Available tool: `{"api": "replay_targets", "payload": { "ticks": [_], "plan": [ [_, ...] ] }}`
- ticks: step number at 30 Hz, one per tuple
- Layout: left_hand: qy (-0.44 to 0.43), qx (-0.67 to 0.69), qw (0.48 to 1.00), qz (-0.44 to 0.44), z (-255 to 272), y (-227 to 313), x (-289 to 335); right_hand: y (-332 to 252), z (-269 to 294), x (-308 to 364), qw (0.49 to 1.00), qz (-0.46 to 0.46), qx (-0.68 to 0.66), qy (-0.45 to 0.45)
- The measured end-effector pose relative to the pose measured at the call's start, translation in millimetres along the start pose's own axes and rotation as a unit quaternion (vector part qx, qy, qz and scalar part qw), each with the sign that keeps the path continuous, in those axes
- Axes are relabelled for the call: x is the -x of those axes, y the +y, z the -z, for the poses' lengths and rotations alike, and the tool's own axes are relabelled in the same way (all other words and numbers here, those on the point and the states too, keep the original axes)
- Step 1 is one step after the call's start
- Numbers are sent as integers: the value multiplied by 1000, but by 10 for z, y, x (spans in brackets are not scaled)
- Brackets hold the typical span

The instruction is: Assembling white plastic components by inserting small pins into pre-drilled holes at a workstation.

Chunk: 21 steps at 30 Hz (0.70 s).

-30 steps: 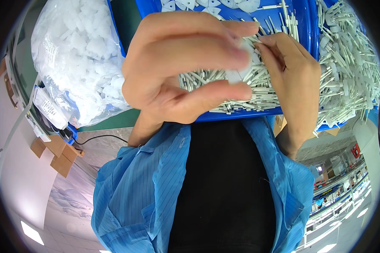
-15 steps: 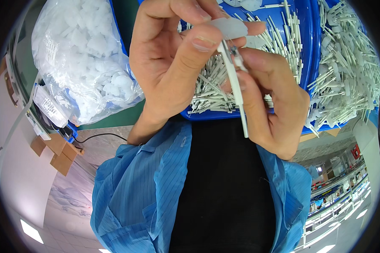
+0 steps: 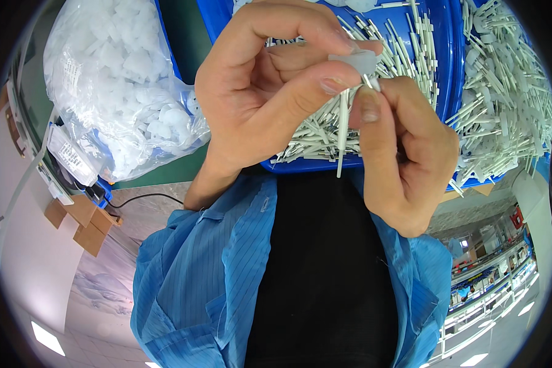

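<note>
Both my hands are close together toward one o'clock: rightward of a clear bag (image 3: 122,80) at ten o'clock, my left hand (image 3: 245,116) pinches a translucent plastic piece (image 3: 357,61), with a white rod (image 3: 342,129) hanging beneath toward six o'clock. Above a blue tray (image 3: 451,61), my right hand (image 3: 406,153) grips a small white part (image 3: 373,83) just under that piece, with heaped rods (image 3: 509,104) lying at two o'clock. I judge this to be a fitting step, its next move calling for steady alignment.

Frosted white piece (image 3: 360,61), slim rod (image 3: 342,130) upright below
</note>
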<state>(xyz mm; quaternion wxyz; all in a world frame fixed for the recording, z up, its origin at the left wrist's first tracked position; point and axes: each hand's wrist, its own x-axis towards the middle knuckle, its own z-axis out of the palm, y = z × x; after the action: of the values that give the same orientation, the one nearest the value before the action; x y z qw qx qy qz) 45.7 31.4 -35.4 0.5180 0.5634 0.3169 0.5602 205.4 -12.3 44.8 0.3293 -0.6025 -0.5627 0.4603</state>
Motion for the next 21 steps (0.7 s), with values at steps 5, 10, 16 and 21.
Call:
{"api": "replay_targets", "payload": {
  "ticks": [5, 10, 16, 21],
  "plan": [
    [-26, -18, 999, -37, 39, 15, -5, 58, -64, -19, 999, 30, -20, 38],
    [-18, 6, 999, -44, 212, 83, 72, 58, -56, -5, 996, 88, 30, 8],
    [-39, 77, 996, -7, 198, 121, -8, 131, 9, -65, 978, -5, -191, -83],
    [-38, -19, 997, -63, 258, 138, -64, 196, -93, -76, 962, 242, 100, 77]
  ]
}}
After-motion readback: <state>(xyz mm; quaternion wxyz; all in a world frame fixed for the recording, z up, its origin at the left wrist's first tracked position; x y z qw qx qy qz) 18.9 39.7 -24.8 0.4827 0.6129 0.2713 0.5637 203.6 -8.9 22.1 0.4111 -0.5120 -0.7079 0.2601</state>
